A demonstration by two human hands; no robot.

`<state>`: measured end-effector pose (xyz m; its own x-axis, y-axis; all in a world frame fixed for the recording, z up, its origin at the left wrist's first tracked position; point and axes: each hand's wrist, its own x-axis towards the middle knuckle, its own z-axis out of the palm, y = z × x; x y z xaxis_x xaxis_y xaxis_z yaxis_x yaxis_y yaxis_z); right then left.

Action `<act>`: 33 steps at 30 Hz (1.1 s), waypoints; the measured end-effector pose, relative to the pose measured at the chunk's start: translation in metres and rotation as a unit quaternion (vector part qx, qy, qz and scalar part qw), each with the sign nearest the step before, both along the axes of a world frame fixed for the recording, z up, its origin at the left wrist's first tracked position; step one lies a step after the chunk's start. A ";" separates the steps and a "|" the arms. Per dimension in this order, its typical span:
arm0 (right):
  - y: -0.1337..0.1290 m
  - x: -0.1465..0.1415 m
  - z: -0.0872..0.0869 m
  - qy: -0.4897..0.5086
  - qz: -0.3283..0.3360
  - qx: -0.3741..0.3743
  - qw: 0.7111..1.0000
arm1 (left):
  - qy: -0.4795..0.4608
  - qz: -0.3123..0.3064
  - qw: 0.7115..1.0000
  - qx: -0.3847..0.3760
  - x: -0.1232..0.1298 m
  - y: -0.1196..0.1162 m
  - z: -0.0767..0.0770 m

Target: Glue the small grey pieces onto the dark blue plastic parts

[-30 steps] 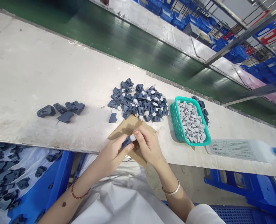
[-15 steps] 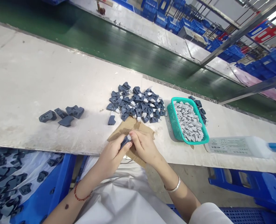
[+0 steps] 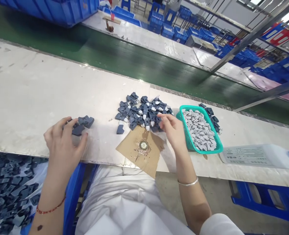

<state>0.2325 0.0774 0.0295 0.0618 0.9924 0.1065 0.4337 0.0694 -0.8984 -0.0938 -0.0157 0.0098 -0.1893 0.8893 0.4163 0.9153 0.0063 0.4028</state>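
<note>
Moving apart, the bare left hand (image 3: 61, 142) now has fingers spread over loose dark-blue plastic blocks (image 3: 78, 131). The bare right hand (image 3: 174, 132) is at the heap of white-tipped dark blocks (image 3: 134, 111); I can't tell if it pinches one.

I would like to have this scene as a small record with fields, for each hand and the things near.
Left hand: fingers spread at small dark group
Right hand: fingertips at pile of dark pieces; grip unclear
Brown sheet: bears small round dish
Green basket: holds pale pieces
Bottle: lying down, right of basket
</note>
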 end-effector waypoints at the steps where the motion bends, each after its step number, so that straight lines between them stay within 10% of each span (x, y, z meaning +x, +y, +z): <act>1: -0.003 0.013 0.001 -0.029 -0.028 0.032 0.999 | 0.009 0.000 1.000 -0.007 -0.005 0.000 -0.003; 6: -0.015 0.097 0.007 -0.282 -0.180 0.060 0.940 | 0.018 -0.006 1.000 0.012 -0.013 0.002 -0.011; 12: -0.010 0.143 0.007 -0.446 -0.006 -0.065 0.892 | 0.050 0.007 0.996 0.076 -0.015 0.004 -0.018; 21: -0.003 0.145 0.023 -0.489 0.047 -0.138 0.860 | 0.086 -0.003 0.990 0.116 -0.015 -0.002 -0.026; 26: -0.014 0.147 0.026 -0.392 -0.025 -0.077 0.916 | 0.058 0.005 0.995 0.085 -0.015 0.000 -0.029; 33: -0.040 0.106 0.025 0.047 -0.036 -0.005 0.998 | 0.023 0.021 0.993 0.110 -0.005 -0.002 -0.020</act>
